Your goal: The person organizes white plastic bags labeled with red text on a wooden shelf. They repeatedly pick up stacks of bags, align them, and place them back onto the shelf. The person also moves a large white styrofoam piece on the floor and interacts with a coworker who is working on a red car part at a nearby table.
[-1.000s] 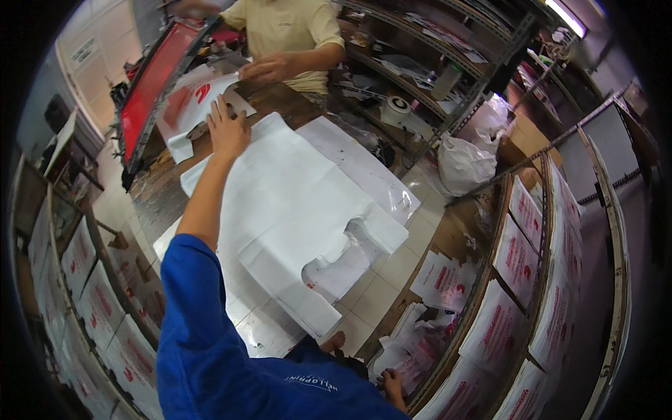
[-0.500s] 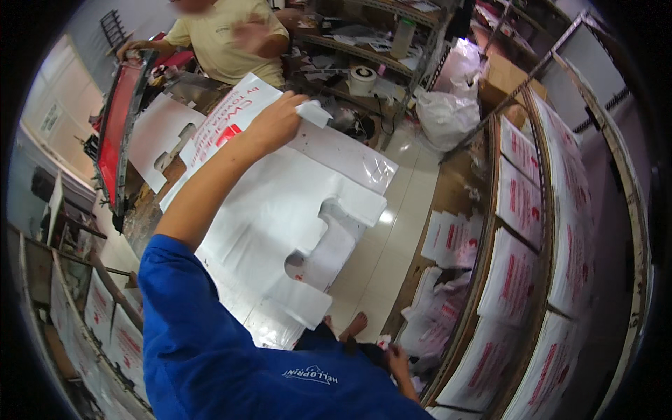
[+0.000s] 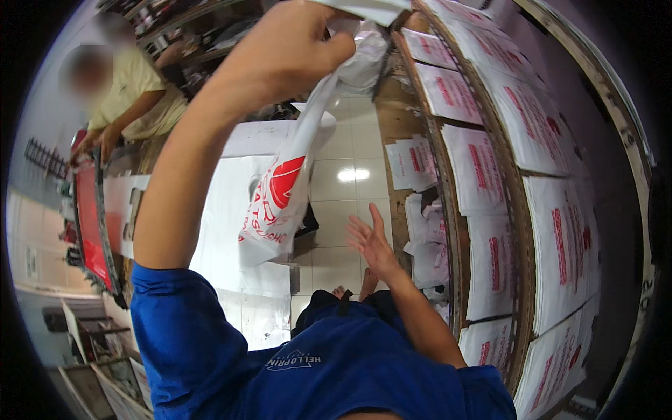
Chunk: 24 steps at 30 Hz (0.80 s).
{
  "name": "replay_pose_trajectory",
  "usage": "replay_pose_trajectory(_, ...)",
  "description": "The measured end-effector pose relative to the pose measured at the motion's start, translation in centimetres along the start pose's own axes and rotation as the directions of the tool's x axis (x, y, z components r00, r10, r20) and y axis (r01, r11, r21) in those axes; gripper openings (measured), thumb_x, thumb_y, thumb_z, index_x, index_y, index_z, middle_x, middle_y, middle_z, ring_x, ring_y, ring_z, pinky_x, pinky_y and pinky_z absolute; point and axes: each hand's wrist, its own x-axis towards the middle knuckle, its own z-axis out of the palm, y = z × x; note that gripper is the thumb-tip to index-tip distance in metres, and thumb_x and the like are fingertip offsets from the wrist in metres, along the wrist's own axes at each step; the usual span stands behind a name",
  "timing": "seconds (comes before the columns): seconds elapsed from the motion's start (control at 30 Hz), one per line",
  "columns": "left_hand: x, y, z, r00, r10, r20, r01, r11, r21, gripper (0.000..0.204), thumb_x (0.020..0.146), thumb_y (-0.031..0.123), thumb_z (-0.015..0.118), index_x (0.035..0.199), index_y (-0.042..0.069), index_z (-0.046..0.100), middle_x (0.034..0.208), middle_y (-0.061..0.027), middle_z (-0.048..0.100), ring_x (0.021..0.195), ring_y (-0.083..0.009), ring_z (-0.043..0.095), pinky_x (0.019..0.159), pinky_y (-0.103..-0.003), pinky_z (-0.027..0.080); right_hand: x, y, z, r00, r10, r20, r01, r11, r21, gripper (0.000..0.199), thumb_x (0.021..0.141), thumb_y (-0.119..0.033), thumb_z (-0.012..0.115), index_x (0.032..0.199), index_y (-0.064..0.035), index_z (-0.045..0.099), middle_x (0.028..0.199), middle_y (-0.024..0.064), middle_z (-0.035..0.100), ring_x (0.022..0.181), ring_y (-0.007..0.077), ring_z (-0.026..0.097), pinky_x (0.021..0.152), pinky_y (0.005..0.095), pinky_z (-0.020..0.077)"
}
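My left hand [image 3: 297,56] is raised high at the front, its fingers closed on the top of a white plastic bag [image 3: 280,210] with red print. The bag hangs down from the hand, its lower part over the right side of the table. A pile of flat white bags [image 3: 224,203] lies on that table, below my left forearm. Lower and to the right, my right hand [image 3: 376,246] is open with its fingers spread and nothing in it. It hovers over the floor between the table and the rack.
A rack [image 3: 451,231] of printed white bags in stacks runs along the right. Loose bags [image 3: 427,259] lie on its near side. At the far left a person in a yellow shirt [image 3: 136,91] has a hand at a red-meshed printing frame [image 3: 91,217]. Tiled floor [image 3: 336,196] lies between.
My left hand has lifted a printed bag off the table pile and swung it right. My right hand has risen and spread its fingers. My view has turned right; the printing frame is lower.
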Motion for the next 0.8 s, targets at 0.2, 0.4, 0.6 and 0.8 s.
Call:
replay_pose_trajectory(0.2,0.6,12.8,-1.1,0.995,-0.095,0.027,0.098,0.977,-0.191,0.043,0.080,0.011,0.048,0.119,-0.008,0.054,0.088,-0.0165,0.065,0.069,-0.0157,0.061,0.066,-0.029,0.050,0.7,-7.9,-0.2,0.940,-0.341,0.014,0.336,0.930,0.149,0.089,0.087,-0.059,0.049,0.148,-0.0239,-0.006,0.148,0.0195,0.023,0.134,0.0326,0.029,0.108,0.0482,0.0252)
replay_pose_trajectory(0.4,0.6,13.8,0.2,0.994,-0.032,0.103,0.050,0.983,-0.178,0.035,0.079,0.012,0.051,0.107,-0.007,0.060,0.086,-0.0179,0.062,0.074,-0.0208,0.060,0.070,-0.033,0.048,-1.4,-15.8,-1.6,0.644,-0.673,-0.364,0.644,0.733,-0.217,0.068,0.092,-0.024,0.054,0.146,-0.0118,0.015,0.133,0.0123,0.043,0.113,0.0171,0.047,0.097,0.0302,0.0365)
replay_pose_trajectory(0.6,1.3,6.3,8.0,0.986,0.167,0.015,-0.147,0.902,-0.406,0.037,0.080,0.015,0.053,0.114,0.003,0.060,0.077,-0.0080,0.060,0.061,-0.0151,0.054,0.059,-0.030,0.044,-6.8,-19.4,-6.2,0.717,-0.582,-0.383,0.383,0.788,-0.481,0.030,0.086,-0.010,0.059,0.116,-0.0053,0.058,0.112,0.0062,0.057,0.102,0.0132,0.054,0.090,0.0274,0.0419)
replay_pose_trajectory(0.8,-1.5,0.6,18.3,0.953,0.196,-0.230,-0.244,0.947,-0.208,0.036,0.080,0.004,0.059,0.115,0.005,0.058,0.082,-0.0098,0.061,0.059,-0.0139,0.050,0.057,-0.027,0.043,-11.4,-13.4,-6.4,0.631,-0.581,-0.514,0.031,0.681,-0.732,0.041,0.084,-0.007,0.058,0.125,-0.0043,0.053,0.123,0.0112,0.056,0.110,0.0180,0.053,0.095,0.0291,0.0399)
